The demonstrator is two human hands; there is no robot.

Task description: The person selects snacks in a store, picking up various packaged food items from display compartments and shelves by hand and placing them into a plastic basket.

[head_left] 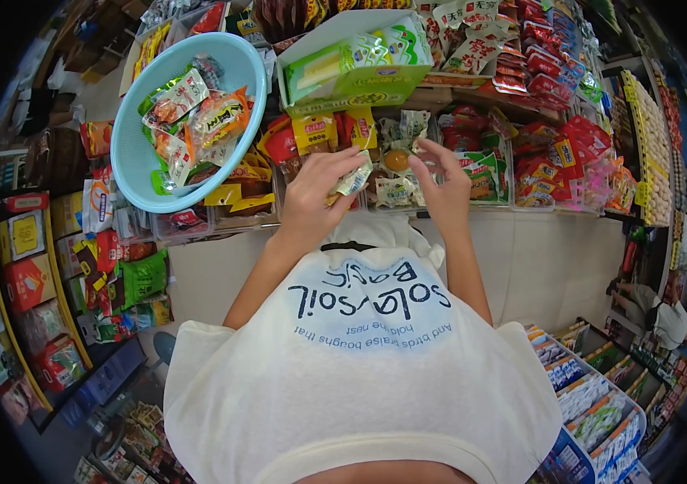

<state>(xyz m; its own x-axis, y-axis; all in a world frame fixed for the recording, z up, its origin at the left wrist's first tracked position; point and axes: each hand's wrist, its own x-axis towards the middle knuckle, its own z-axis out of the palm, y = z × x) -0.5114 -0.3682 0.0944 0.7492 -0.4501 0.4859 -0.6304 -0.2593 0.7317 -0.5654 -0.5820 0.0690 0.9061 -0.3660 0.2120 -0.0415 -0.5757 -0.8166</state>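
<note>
A small pale snack packet [355,176] with green print is held in my left hand [322,184], pinched between thumb and fingers. My right hand [445,178] hovers with thumb and fingers apart over a clear plastic bin [370,209] of small packets. In that bin a round brown item [396,160], which looks like a packaged egg, lies between pale wrapped packets [396,191]. Another pale packet [414,124] sits just beyond my right fingertips; whether they touch it I cannot tell.
A light blue plastic basket [122,151] of assorted snack packets rests on the left of the display. Behind the bins stands an open green carton [355,91]. Bins of red packets [552,160] continue rightward, towards a rack of eggs [652,151]. A person [670,323] is far right.
</note>
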